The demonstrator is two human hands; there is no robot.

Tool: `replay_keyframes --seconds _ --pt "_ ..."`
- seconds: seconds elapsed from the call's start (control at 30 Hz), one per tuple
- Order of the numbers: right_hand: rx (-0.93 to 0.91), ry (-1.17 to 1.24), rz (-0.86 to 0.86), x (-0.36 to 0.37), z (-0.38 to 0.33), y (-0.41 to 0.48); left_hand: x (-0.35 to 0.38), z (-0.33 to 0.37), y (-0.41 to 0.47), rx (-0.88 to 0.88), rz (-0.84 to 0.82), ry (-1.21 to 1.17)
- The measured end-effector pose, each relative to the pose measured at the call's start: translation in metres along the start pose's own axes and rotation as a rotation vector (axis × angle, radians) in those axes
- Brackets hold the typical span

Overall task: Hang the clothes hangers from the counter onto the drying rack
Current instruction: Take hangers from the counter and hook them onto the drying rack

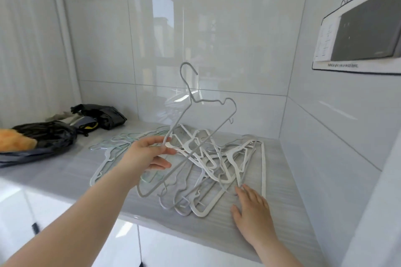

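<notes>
My left hand (147, 155) holds a thin grey hanger (225, 115) by one shoulder, lifted above the counter with its hook pointing up toward the tiled wall. Below it a tangled pile of white and grey hangers (208, 165) lies on the grey counter (282, 212). A few pale green hangers (112, 143) lie at the pile's left. My right hand (252, 210) rests flat on the counter with fingers spread, its fingertips touching the pile's near right edge. No drying rack is in view.
Black bags (99, 115) and an orange cloth (15, 140) sit at the counter's left end. A grey wall-mounted box (366, 34) hangs on the right wall. White cabinet fronts (165, 249) are below the counter.
</notes>
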State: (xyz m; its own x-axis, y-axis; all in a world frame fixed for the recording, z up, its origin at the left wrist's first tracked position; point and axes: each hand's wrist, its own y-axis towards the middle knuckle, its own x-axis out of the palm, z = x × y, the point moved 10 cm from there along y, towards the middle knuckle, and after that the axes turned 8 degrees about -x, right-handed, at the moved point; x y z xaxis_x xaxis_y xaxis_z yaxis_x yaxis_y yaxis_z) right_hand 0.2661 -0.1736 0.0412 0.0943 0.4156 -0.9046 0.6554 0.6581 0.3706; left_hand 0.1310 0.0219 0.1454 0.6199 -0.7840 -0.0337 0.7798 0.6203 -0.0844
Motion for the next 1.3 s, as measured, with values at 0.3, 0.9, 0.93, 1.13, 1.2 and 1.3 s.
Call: replay_keyframes --seconds 0.3,0.9,0.93,1.13,1.2,1.3 --pt "-0.300 0.361 0.479 -0.111 -0.087 0.026 -0.051 0.021 -0.120 0.014 0.144 0.148" --pt "-1.084 0.564 0.296 -0.206 -0.424 -0.083 -0.204 0.015 -0.465 -0.080 0.833 0.232" --pt "-1.117 0.554 0.280 -0.211 -0.444 -0.099 -0.213 0.018 -0.488 -0.083 0.875 0.262" --pt "-1.296 0.613 0.214 -0.233 -0.567 -0.212 -0.257 0.044 -0.639 -0.159 1.206 0.702" --pt "-1.334 0.634 0.182 -0.240 -0.604 -0.250 -0.261 0.055 -0.680 -0.248 1.300 0.967" --pt "-1.367 0.690 0.151 -0.254 -0.652 -0.298 -0.270 0.067 -0.726 -0.356 1.438 1.290"
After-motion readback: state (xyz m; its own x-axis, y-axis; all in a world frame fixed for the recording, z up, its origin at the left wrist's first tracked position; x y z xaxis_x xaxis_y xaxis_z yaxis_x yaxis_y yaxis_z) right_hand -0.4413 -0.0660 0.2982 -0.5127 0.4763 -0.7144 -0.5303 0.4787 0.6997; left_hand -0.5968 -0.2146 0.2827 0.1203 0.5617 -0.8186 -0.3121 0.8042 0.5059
